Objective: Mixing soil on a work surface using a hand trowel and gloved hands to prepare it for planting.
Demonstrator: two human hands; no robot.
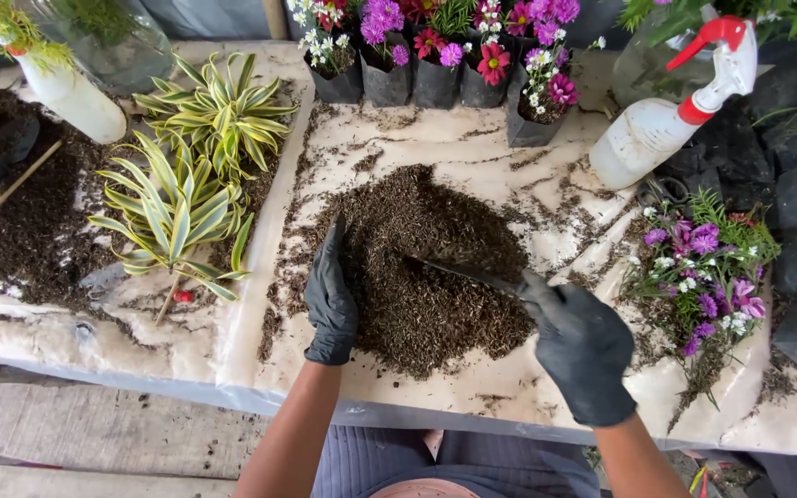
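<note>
Left hand (329, 300), black-gloved, fingers (334, 244) pressed together flat against the soil heap (426, 267) on the tabletop (472, 148). Right hand (583, 346) fingers wrapped tight around a dark trowel (463, 273), blade dug into the heap between both hands. Purple flower bunch (707, 267) just beyond the right fingers.

Soil heap (426, 267) lying at centre of the table (528, 387). Left hand (329, 300) resting against its left edge; right hand (583, 346) sitting at its right, holding a trowel (463, 272) reaching into it. Potted flowers (445, 55) standing behind. Spray bottle (666, 115) lying right-rear. Striped-leaf plants (186, 175) lying left. Flower bunch (703, 272) lying right.
</note>
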